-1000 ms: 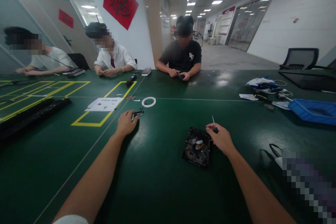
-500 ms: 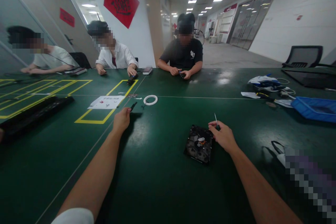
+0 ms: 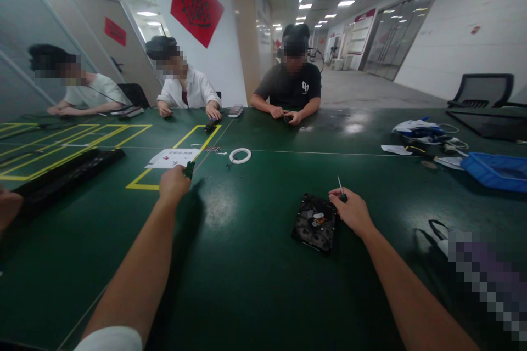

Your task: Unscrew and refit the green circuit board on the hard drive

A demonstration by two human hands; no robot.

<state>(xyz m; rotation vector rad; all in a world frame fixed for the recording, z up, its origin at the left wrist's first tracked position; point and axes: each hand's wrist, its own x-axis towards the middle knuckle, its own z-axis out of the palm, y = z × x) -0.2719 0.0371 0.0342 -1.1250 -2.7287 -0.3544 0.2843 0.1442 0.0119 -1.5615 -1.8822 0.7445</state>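
In my left hand [image 3: 174, 184], raised over the table near a white paper sheet [image 3: 165, 158], is a small green circuit board [image 3: 189, 169]. The hand is closed on its edge. My right hand [image 3: 352, 210] grips a small screwdriver [image 3: 342, 195] whose thin shaft points up. Just left of that hand a hard drive [image 3: 316, 225] lies flat on the table, its dark underside with a round hub facing up. Whether the right fingers touch the drive's corner, I cannot tell.
A white ring [image 3: 240, 156] lies beyond my left hand, near yellow tape [image 3: 142, 182]. A long black object [image 3: 74, 175] rests at left, with part of another hand [image 3: 8, 205] beside it. A blue tray [image 3: 494, 170] stands at right. Three people sit across the green table [image 3: 247, 285].
My left hand has moved left with the circuit board and turned it, so its green face shows. My right hand stays beside the hard drive with the screwdriver. A hand has entered farther at the left edge.
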